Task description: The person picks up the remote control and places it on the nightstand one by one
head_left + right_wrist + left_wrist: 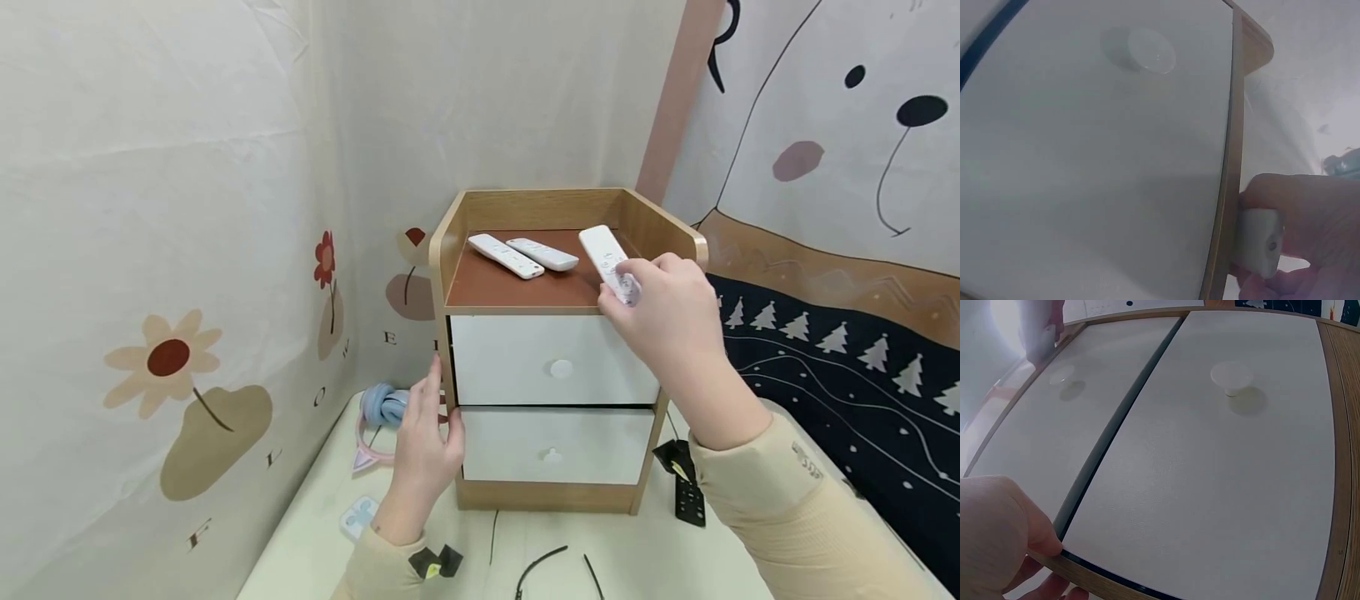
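The right hand's grip (667, 310) grasps a slim white plastic remote with rounded corners (603, 254), thumb and fingers about its near end. From the grip the remote points out towards 11 o'clock, its long axis running from there to 5 o'clock, button side turned up to the head camera. It is over the right part of the reddish-brown top panel (517, 292) of a wood-edged cabinet (543, 500); whether it touches the panel I cannot tell. In the right wrist view its blunt end shows just beside the cabinet's wooden front edge.

Farther out, between 9 and 10 o'clock from the grip, two remotes lie on the panel: a rounded white remote (542, 254) nearer, a flatter, straight-sided white remote (506, 256) just beyond. Both lie at roughly 10 to 4 o'clock, so the held remote's axis is steeper than theirs, with a gap between it and the nearer one.

The right hand is the closer of the two to this pair. The left hand (423, 442), at 8 o'clock from it, carries nothing: its fingers lie extended along the cabinet's left side, thumb by the front edge. Between the hands are two flat white drawer fronts (510, 358) with round knobs. At 6 o'clock from the right grip, a black remote (688, 504) lies on the pale table (637, 550).
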The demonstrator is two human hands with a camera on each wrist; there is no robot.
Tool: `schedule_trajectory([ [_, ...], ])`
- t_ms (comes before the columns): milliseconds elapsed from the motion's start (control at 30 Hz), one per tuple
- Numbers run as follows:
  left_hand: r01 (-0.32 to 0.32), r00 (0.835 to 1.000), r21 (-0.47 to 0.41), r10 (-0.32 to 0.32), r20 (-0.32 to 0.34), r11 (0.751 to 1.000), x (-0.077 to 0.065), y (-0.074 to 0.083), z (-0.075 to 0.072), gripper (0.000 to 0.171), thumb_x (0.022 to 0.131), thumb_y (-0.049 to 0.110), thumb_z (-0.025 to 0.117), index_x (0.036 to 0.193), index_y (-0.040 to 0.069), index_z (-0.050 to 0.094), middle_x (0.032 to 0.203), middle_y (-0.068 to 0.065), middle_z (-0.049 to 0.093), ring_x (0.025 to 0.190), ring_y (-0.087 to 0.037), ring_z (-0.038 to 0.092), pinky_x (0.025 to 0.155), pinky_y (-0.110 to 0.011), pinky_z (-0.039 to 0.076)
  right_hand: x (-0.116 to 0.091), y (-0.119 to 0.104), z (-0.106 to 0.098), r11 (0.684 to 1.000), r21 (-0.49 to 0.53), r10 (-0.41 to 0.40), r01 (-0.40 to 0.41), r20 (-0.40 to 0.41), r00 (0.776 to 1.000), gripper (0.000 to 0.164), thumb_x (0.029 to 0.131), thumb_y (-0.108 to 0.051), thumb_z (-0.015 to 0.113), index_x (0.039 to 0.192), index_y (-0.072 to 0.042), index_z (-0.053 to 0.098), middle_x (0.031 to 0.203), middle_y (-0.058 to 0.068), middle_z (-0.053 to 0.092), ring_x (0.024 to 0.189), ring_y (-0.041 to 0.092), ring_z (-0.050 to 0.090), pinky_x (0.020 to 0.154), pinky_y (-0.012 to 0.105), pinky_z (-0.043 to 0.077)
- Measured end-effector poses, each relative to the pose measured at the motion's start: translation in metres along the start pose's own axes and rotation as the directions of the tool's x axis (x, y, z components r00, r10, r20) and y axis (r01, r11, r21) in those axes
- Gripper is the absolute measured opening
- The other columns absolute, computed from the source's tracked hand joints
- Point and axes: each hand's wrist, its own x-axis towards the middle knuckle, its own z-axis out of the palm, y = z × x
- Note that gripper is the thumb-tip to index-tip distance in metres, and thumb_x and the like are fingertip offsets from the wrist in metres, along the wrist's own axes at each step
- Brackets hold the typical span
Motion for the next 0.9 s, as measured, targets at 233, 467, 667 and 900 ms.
schedule_trajectory([
  [233,0.002,1.0,-0.001,-0.002,0.006,1.0,0.001,0.002,-0.001,0.089,0.098,-0.005,0.068,0.175,0.005,0.025,0.141,-0.026,0.058,0.107,-0.031,0.068,0.08,-0.042,0.07,0.012,-0.005,0.001,0.999,-0.018,0.033,-0.031,0.132,0.991,0.04,0.099,-0.031,0.07,0.127,-0.005,0.08,0.11,0.027,0.073,0.099,0.041,0.064,0.078,0.053,0.057],
  [467,0.008,1.0,0.002,-0.008,0.012,1.0,0.002,0.001,-0.002,0.088,0.098,-0.005,0.068,0.175,0.005,0.026,0.142,-0.027,0.058,0.109,-0.032,0.067,0.08,-0.041,0.07,0.026,-0.004,0.002,0.999,-0.015,0.052,-0.05,0.211,0.976,0.04,0.098,-0.03,0.067,0.125,-0.005,0.08,0.112,0.026,0.077,0.093,0.039,0.066,0.072,0.049,0.056],
  [667,0.039,0.999,-0.002,-0.039,0.026,0.999,-0.001,0.001,-0.002,0.088,0.098,-0.004,0.067,0.175,0.007,0.025,0.144,-0.026,0.058,0.107,-0.031,0.069,0.081,-0.039,0.07,0.043,-0.002,0.01,0.997,-0.009,0.074,-0.075,0.278,0.958,0.04,0.098,-0.033,0.065,0.124,-0.007,0.08,0.115,0.024,0.079,0.091,0.039,0.069,0.072,0.05,0.057],
  [900,0.017,1.0,0.002,-0.017,0.02,1.0,0.0,0.0,-0.001,0.089,0.098,-0.005,0.068,0.175,0.007,0.025,0.143,-0.026,0.058,0.11,-0.032,0.069,0.081,-0.038,0.07,0.057,0.001,0.018,0.993,0.04,0.092,-0.111,0.334,0.938,0.039,0.099,-0.034,0.065,0.123,-0.008,0.08,0.118,0.02,0.079,0.107,0.04,0.069,0.089,0.054,0.059],
])
